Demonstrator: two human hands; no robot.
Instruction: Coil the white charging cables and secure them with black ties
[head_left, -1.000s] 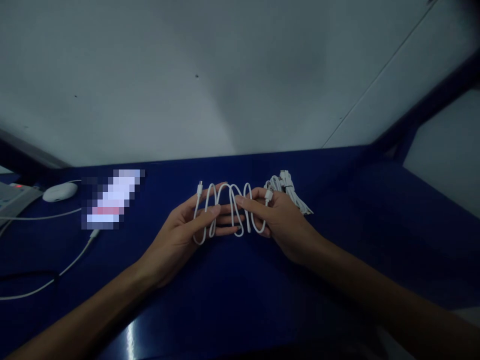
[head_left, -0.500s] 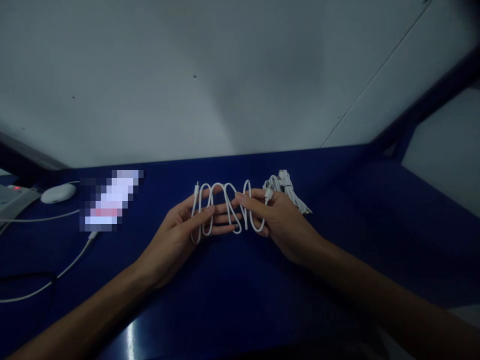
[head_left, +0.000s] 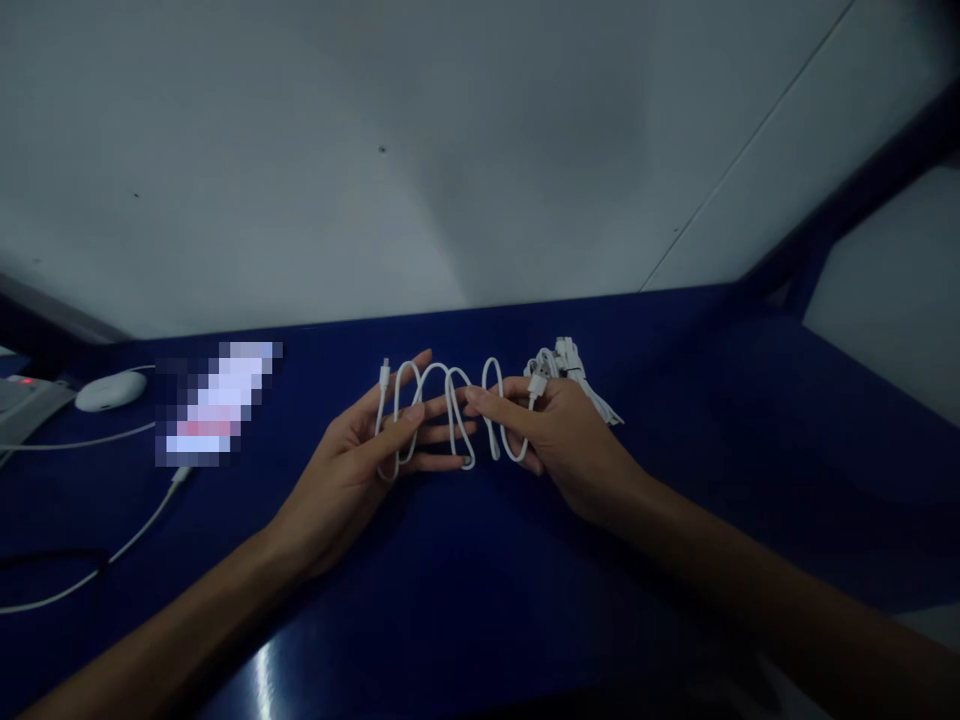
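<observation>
A white USB charging cable (head_left: 437, 368) is spread in loose zigzag loops between my two hands, above the blue tabletop. My left hand (head_left: 367, 440) pins the left loops under its thumb, with its other fingers stretched out behind them. The cable's small plug (head_left: 385, 374) points up at that end. My right hand (head_left: 555, 425) pinches the right loops between thumb and fingers. By its knuckles the larger USB plug (head_left: 538, 385) sticks up. Just beyond the right hand lies a bundle of white cables (head_left: 574, 365), tied with a dark band and partly hidden by the hand.
To the left, a phone with a blurred screen (head_left: 221, 395) lies on the blue table (head_left: 450, 590), a white cord (head_left: 142, 535) plugged into it. Beside it are a white earbud case (head_left: 111, 391) and a power strip (head_left: 26, 400). A grey wall panel (head_left: 420, 200) rises behind.
My left index finger has lifted away from the loops and points further up. The small plug end has shifted slightly left. My right hand keeps nearly the same hold.
</observation>
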